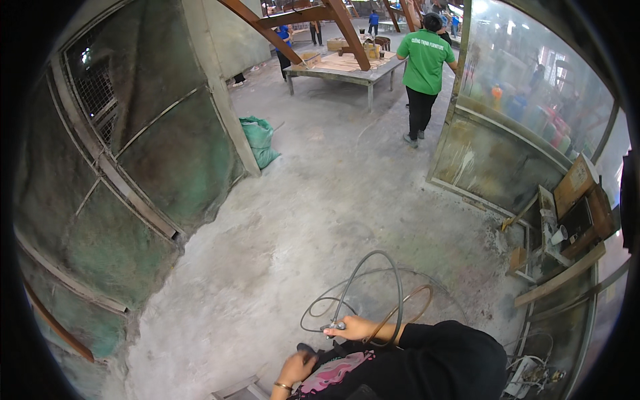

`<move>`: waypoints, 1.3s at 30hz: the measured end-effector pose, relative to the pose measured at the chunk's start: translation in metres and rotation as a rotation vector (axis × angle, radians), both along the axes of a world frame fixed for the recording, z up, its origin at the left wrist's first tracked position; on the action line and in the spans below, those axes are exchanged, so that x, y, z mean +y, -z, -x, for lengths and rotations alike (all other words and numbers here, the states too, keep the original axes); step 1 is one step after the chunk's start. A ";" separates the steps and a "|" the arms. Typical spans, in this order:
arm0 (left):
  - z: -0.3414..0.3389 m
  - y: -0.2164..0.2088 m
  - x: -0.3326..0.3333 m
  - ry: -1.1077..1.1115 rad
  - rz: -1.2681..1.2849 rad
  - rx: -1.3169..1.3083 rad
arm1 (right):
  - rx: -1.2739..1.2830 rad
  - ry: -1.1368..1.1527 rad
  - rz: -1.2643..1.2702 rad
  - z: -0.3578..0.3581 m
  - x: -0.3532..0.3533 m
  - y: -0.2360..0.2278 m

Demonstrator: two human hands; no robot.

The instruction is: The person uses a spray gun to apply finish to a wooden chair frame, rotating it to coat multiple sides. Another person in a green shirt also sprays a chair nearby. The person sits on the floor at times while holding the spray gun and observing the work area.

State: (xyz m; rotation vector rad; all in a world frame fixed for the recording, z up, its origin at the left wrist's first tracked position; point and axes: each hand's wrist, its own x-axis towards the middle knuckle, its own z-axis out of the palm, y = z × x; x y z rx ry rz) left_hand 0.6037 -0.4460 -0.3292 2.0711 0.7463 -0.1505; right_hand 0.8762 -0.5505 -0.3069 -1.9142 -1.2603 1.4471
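Observation:
My right hand (360, 328) is closed round a small metal spray gun (335, 326), held in front of my body. A grey hose (382, 253) loops up from beside the gun and back over my right wrist. A brownish hose (427, 301) curls next to it. My left hand (297, 368), with a bracelet at the wrist, is low and close to my body. Its fingers look curled, and whatever they might hold is hidden. A dark shoe-like shape (306, 348) shows just beyond it. My clothing is black with a pink pattern (337, 371).
Stained panels (180, 160) stand on the left, with a green sack (259, 141) by their end. Ahead are a low table (327, 75), brown wooden legs (347, 37) overhead and a person in green (427, 63). On the right, a shelf (550, 227) holds a white cup (559, 235).

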 end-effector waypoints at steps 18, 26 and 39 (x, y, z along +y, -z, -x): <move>-0.098 -0.272 0.011 1.164 0.407 -1.705 | -0.016 -0.002 -0.024 0.005 0.005 -0.017; -0.079 -0.272 0.016 1.170 0.676 -1.421 | -0.005 0.007 -0.005 0.007 0.007 -0.012; -0.084 -0.271 0.007 0.976 0.823 -1.691 | -0.050 0.026 0.020 0.011 0.008 -0.011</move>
